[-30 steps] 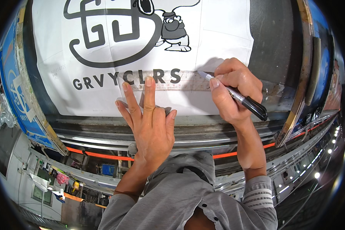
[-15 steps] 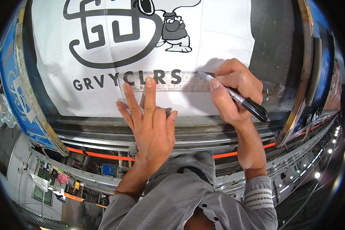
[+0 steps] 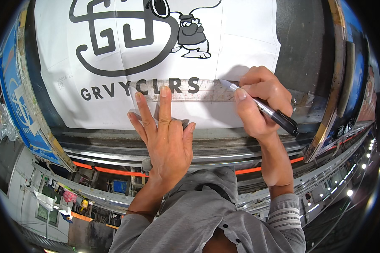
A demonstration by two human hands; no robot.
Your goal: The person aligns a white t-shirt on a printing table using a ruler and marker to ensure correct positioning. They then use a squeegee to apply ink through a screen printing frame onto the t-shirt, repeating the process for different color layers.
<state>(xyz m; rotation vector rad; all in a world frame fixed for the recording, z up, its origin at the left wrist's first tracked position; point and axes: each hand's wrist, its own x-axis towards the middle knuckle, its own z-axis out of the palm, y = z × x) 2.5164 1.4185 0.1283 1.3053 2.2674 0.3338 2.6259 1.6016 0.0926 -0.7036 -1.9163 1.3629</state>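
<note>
Clear ruler point(image 3: 207, 90) partly behind the right hand point(image 3: 273, 93)

A: ngl, from over here that heathery grey shirt point(image 3: 177, 230) looks comfy. Pale stripes point(image 3: 284, 217) band the right sleeve point(image 3: 289, 238) too.
B: yep, left sleeve point(image 3: 133, 230) looks plain grey. Small dark buttons point(image 3: 225, 226) up front, open at the neck.

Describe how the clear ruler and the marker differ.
The ruler is flat and see-through; the marker is a rounded silver barrel with a black end. The ruler lies flat over the white sheet, under two fingers of the left hand; the marker slants in the right hand. The ruler is also wider than the marker. Both are long and straight.
</note>
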